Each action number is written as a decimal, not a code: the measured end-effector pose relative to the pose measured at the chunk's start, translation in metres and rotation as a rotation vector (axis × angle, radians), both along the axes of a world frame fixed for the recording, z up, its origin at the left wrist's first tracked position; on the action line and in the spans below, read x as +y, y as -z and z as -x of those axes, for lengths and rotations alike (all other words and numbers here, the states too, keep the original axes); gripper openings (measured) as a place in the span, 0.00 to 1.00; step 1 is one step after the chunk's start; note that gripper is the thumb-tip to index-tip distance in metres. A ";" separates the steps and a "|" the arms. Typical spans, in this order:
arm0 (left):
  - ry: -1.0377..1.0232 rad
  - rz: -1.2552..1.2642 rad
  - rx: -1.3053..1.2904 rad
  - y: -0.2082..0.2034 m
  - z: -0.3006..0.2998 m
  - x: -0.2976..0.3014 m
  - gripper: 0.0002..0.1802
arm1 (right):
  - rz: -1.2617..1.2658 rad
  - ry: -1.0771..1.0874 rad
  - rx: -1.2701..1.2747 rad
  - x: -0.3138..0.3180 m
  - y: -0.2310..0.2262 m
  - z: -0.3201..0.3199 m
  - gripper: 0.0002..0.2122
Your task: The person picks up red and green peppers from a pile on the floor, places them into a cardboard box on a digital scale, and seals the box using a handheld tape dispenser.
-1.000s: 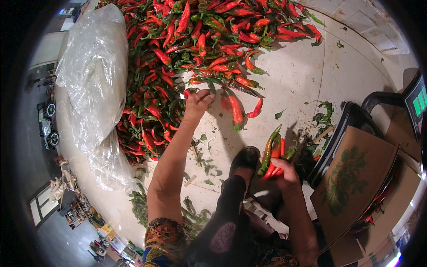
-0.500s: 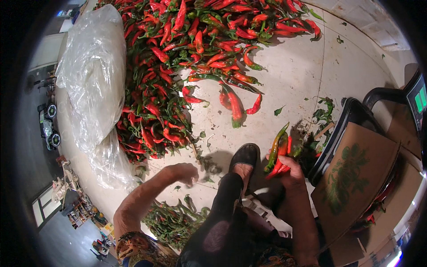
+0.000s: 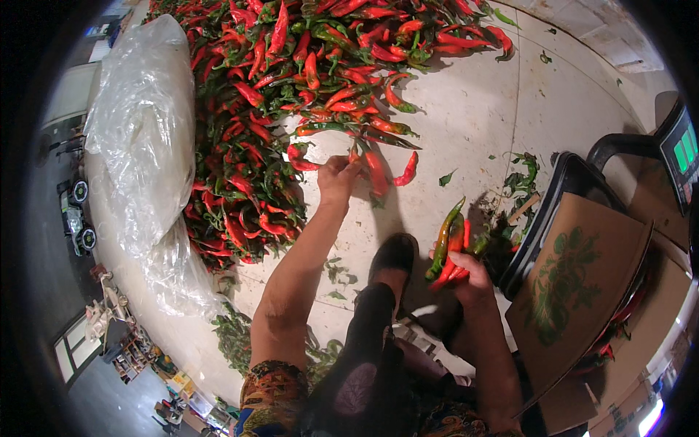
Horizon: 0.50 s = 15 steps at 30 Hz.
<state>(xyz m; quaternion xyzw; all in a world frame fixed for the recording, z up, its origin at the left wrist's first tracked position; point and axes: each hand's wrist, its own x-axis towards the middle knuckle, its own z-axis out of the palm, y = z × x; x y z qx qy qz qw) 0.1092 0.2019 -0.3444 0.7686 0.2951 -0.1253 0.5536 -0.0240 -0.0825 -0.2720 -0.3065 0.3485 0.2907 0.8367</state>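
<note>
My left hand (image 3: 339, 177) is stretched out over the floor, its fingers closed on a red chili pepper (image 3: 354, 153) that is mostly hidden by them. Just right of the fingertips lies another red chili pepper (image 3: 376, 170) with a green end. A short red chili pepper (image 3: 406, 169) rests a little farther right. My right hand (image 3: 472, 275) holds a small bunch of long chili peppers (image 3: 445, 244), green and red, pointing away from me. Beyond my left hand spreads a big heap of red and green peppers (image 3: 291, 73).
Clear plastic sheeting (image 3: 142, 131) lies along the heap's left side. A green pepper pile (image 3: 237, 339) sits by my left arm. At right stand a cardboard box (image 3: 575, 269) holding red peppers and a scale with a lit display (image 3: 684, 153). Leaf scraps (image 3: 523, 182) litter the floor.
My left hand has moved forward from near my foot to the loose peppers and closed on one. The right hand keeps its bunch in nearly the same place.
</note>
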 end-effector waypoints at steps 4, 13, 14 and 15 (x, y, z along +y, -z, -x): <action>-0.141 0.649 0.105 -0.029 0.017 0.008 0.10 | -0.056 0.032 0.042 -0.001 0.007 0.003 0.24; -0.175 0.852 0.071 -0.045 0.021 0.002 0.11 | -0.042 0.050 0.027 -0.001 0.008 0.001 0.24; -0.188 0.763 0.061 -0.046 0.015 -0.007 0.11 | -0.032 0.057 0.026 -0.001 0.009 0.002 0.23; -0.177 0.669 0.103 -0.045 0.010 -0.014 0.11 | -0.026 0.059 0.025 -0.001 0.011 0.002 0.23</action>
